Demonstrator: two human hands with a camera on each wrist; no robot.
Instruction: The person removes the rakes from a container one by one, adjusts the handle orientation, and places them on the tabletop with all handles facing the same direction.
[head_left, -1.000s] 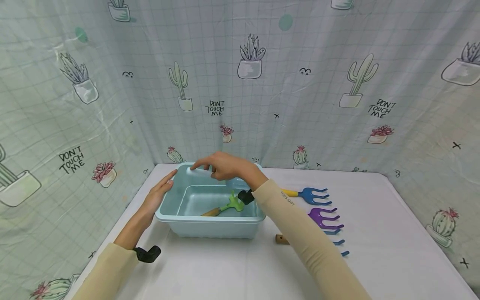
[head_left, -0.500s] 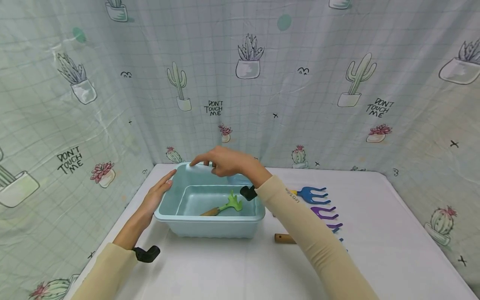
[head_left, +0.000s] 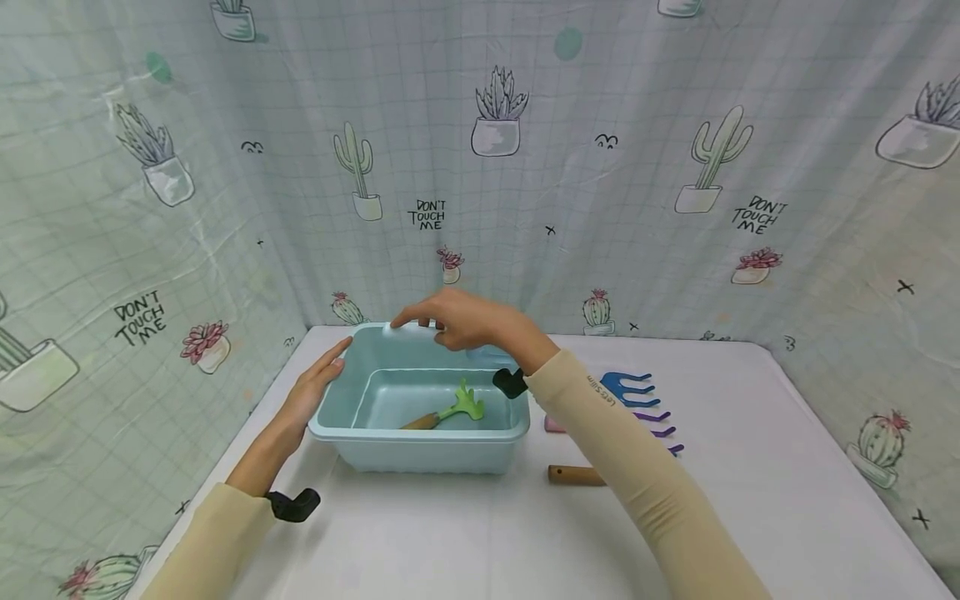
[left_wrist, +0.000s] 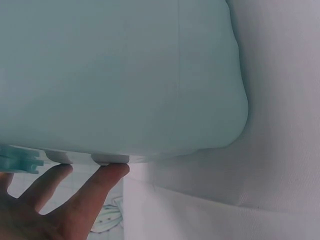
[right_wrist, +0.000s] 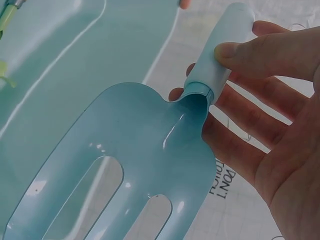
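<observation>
A pale blue plastic basin (head_left: 420, 452) stands on the white table. My left hand (head_left: 306, 402) rests with extended fingers against its left side near the rim; the left wrist view shows two fingertips touching the basin wall (left_wrist: 125, 75). Over the basin's back edge, my right hand (head_left: 472, 321) grips the pale handle of a light blue hand fork (right_wrist: 150, 130), thumb on one side and fingers behind. The fork's tines point down toward the basin. Inside the basin lies a green hand rake (head_left: 467, 404) with a wooden handle, partly hidden by the front wall.
Right of the basin, partly under my right forearm, lie a blue hand fork (head_left: 628, 389), a purple fork (head_left: 663, 432), a pink handle end (head_left: 553, 425) and a wooden handle (head_left: 576, 476). A cactus-print curtain (head_left: 555, 275) closes off the back and sides.
My right hand has shifted right and slightly up along the basin's back rim with the hand fork. Its forearm now covers more of the tools on the right. The left hand stays put.
</observation>
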